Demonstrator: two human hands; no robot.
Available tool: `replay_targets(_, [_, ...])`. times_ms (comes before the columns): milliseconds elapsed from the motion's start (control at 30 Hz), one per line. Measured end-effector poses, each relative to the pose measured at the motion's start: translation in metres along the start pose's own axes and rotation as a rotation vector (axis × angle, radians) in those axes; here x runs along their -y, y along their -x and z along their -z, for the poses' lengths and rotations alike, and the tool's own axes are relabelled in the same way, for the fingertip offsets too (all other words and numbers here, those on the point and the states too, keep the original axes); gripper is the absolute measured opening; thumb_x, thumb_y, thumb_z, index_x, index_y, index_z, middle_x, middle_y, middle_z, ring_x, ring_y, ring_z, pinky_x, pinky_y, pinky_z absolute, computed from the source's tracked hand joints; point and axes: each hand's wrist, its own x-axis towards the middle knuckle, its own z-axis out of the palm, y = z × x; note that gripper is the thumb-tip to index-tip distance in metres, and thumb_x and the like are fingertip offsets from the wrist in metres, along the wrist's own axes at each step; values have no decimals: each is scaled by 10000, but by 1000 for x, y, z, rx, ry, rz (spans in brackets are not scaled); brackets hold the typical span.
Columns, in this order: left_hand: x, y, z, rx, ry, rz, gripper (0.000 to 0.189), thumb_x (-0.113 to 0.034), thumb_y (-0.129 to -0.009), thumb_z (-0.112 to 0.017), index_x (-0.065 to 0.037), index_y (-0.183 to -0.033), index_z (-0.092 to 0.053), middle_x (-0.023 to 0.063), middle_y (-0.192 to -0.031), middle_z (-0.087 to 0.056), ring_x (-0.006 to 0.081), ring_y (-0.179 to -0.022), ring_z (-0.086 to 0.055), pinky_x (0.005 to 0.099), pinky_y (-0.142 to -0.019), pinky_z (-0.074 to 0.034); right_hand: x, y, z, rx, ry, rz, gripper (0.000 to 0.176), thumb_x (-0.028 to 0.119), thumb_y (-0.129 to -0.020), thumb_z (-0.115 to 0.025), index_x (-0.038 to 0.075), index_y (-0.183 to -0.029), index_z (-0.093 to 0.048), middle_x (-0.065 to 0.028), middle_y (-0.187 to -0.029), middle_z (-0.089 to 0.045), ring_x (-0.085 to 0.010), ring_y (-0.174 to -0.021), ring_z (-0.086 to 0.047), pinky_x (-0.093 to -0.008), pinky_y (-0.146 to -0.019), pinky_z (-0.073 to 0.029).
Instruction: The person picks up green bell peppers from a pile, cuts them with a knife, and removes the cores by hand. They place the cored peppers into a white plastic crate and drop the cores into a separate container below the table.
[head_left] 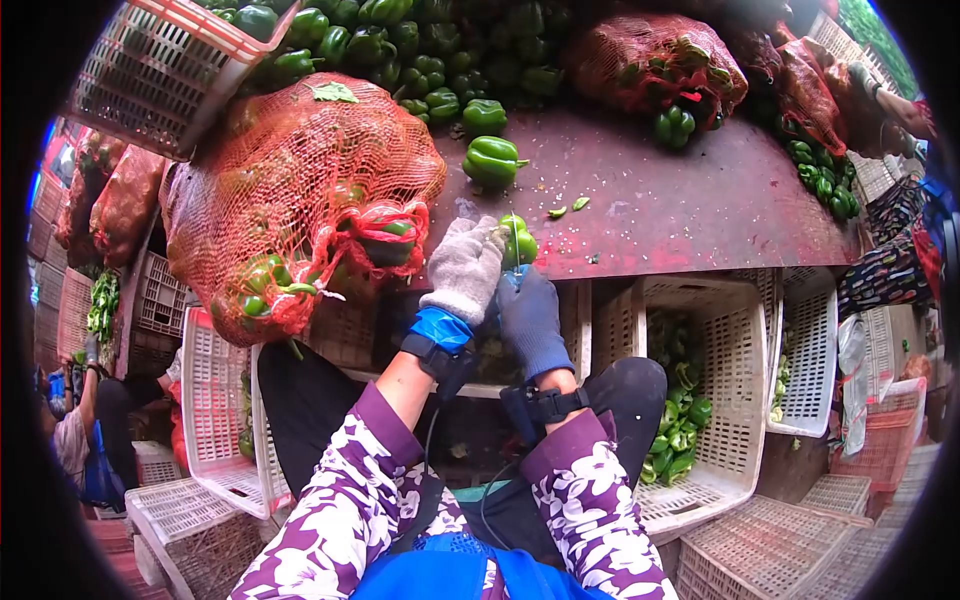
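Observation:
My left hand [466, 268], in a pale grey glove, is closed against the side of a green bell pepper [522, 243] at the table's near edge. My right hand [532, 318], in a dark blue glove, grips a knife [514, 232]; its thin blade points up along the pepper, and the handle is hidden in the fist. Just beyond my hands, another green bell pepper [492, 162] lies on the reddish table [640, 210]. To the left rests a bulging red mesh bag [290, 170] of peppers, knotted at its near end.
A heap of bell peppers [430, 50] covers the table's far side, beside a second mesh bag [655, 62]. Right of my knee, a white crate [735, 390] holds peppers. Another crate [215, 400] stands to the left. Other people work at both sides, including a hand [895, 110] at far right.

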Motion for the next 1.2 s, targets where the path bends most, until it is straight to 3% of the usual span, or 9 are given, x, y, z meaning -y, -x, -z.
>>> replay_targets(200, [-24, 1, 17, 126, -47, 113, 273, -251, -929, -662, -18, -1053, -730, 194, -1043, -671, 338, -969, -647, 395, -876, -499, -24, -6, -14, 112, -5, -44, 328, 259, -894, -587, -50, -995, -637, -301, -914, -671, -464, -916, -655, -533, -801, -511])
replay_targets(300, [-16, 4, 14, -4, -67, -1, 297, -272, -922, -671, -33, -1091, -721, 194, -1112, -668, 353, -1058, -629, 401, -944, -487, -21, 0, -20, 60, -78, -121, 319, 253, -873, -594, -41, -980, -661, -301, -915, -672, -468, -919, -654, -531, -798, -511])
replay_targets(467, [-15, -2, 5, 158, -71, -68, 521, -335, -934, -662, -73, -1369, -548, 197, -1299, -588, 347, -1200, -567, 412, -1047, -428, -33, -3, -23, 0, -160, -49, 330, 234, -874, -589, -92, -838, -629, -295, -800, -655, -409, -772, -684, -477, -697, -511])
replay_targets(600, [1, -10, -6, 253, 136, 7, 497, -322, -943, -659, -69, -1358, -556, 181, -1277, -602, 320, -1191, -577, 380, -1036, -433, -30, -1, -12, 59, -440, -20, 297, 231, -897, -586, -61, -860, -624, -202, -726, -657, -293, -598, -642, -423, -560, -498])
replay_targets(733, [1, -16, 14, 341, 238, 172, 426, -251, -924, -648, -66, -1299, -573, 179, -1197, -639, 314, -1119, -619, 378, -982, -472, -20, -5, 5, 435, -1040, -527, 198, 235, -947, -556, 54, -938, -638, -75, -710, -658, -122, -464, -539, -267, -383, -417])
replay_targets(867, [11, -20, 18, 368, 110, 197, 408, -200, -872, -668, -70, -1251, -587, 176, -1134, -671, 321, -1058, -655, 388, -927, -511, -11, -5, 15, 513, -1099, -538, 203, 234, -935, -583, 36, -911, -624, -73, -692, -651, -117, -460, -547, -272, -396, -437])
replay_targets(1000, [16, -11, 13, 286, 29, 196, 394, -106, -819, -709, -54, -1202, -636, 172, -1131, -693, 296, -1071, -667, 373, -940, -514, -5, 12, 9, 424, -552, -259, 193, 219, -899, -640, 28, -879, -616, -66, -667, -645, -108, -463, -559, -263, -403, -444])
replay_targets(1133, [25, 0, 2, 222, 116, 156, 342, -47, -810, -691, -30, -1151, -673, 141, -1094, -714, 258, -1040, -679, 348, -942, -512, 4, 27, 32, 401, -453, -329, 203, 217, -901, -652, 32, -829, -614, -55, -659, -642, -104, -486, -572, -260, -423, -453])
replay_targets(1200, [22, -1, 4, 298, 303, 293, 341, -15, -804, -632, -42, -1141, -673, 145, -1066, -719, 257, -1017, -684, 344, -918, -516, -8, 31, 34, 371, -275, -204, 236, 242, -885, -642, 18, -815, -611, -136, -671, -648, -241, -551, -626, -373, -528, -495])
